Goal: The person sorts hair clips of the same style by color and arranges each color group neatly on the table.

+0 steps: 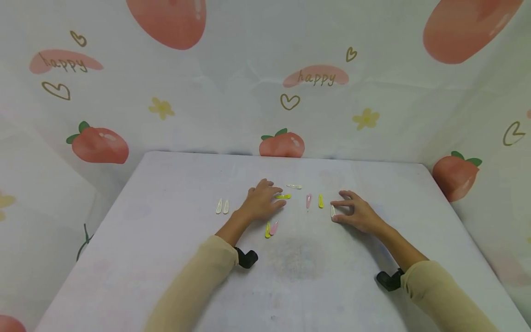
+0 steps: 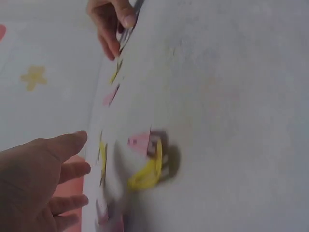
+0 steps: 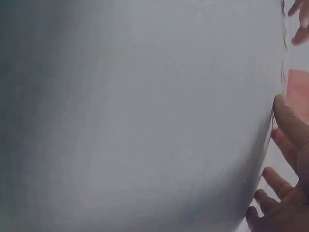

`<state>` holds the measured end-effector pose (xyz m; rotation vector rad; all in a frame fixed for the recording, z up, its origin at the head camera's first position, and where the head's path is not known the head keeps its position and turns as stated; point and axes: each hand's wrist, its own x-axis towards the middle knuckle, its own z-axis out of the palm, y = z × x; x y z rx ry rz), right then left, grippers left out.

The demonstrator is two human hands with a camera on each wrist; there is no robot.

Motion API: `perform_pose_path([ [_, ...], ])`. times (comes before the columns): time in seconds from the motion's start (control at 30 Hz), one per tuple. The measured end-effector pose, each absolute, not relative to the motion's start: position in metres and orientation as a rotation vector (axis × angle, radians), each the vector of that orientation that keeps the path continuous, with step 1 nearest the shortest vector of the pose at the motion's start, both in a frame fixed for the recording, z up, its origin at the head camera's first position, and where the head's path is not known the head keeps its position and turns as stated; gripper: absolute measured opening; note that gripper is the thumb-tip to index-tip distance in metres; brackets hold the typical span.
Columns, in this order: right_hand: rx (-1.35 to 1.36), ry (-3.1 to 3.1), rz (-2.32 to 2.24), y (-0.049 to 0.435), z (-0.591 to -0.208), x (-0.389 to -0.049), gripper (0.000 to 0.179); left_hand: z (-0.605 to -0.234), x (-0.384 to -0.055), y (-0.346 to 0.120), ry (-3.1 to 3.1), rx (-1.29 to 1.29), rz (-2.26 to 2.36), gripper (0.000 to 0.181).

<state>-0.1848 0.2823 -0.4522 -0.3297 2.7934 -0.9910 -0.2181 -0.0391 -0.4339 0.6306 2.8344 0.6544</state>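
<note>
My left hand (image 1: 261,201) is spread with fingers apart beside a yellow snap hair clip (image 1: 284,197), its thumb and fingers around the clip's near end without a visible grip. On the right, my right hand (image 1: 357,213) pinches a white snap hair clip (image 1: 333,211) lengthwise between thumb and forefinger, on the table. Just left of that clip lie another yellow clip (image 1: 321,201) and a pink clip (image 1: 309,201), both upright in the head view. A further white clip (image 1: 294,186) lies crosswise behind them.
Two white clips (image 1: 226,206) lie side by side left of my left hand. Nearer me, a yellow clip (image 1: 267,230) and a pink clip (image 1: 274,228) lie together. The white table (image 1: 307,295) meets a fruit-printed backdrop (image 1: 232,92) at its far edge.
</note>
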Motion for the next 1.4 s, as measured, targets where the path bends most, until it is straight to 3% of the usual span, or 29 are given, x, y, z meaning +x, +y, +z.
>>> perform_pose_path([
  [0.43,-0.341,2.799,-0.982,0.28,-0.451,-0.185,0.06,-0.45,-0.231,-0.006,2.911,0.437,0.65,0.06],
  [0.83,-0.354,2.794,-0.986,0.284,-0.452,-0.185,0.061,-0.443,-0.243,0.008,2.914,0.375,0.665,0.064],
  [1.4,-0.334,2.795,-0.978,0.283,-0.453,-0.185,0.06,-0.449,-0.247,0.018,2.98,0.286,0.659,0.058],
])
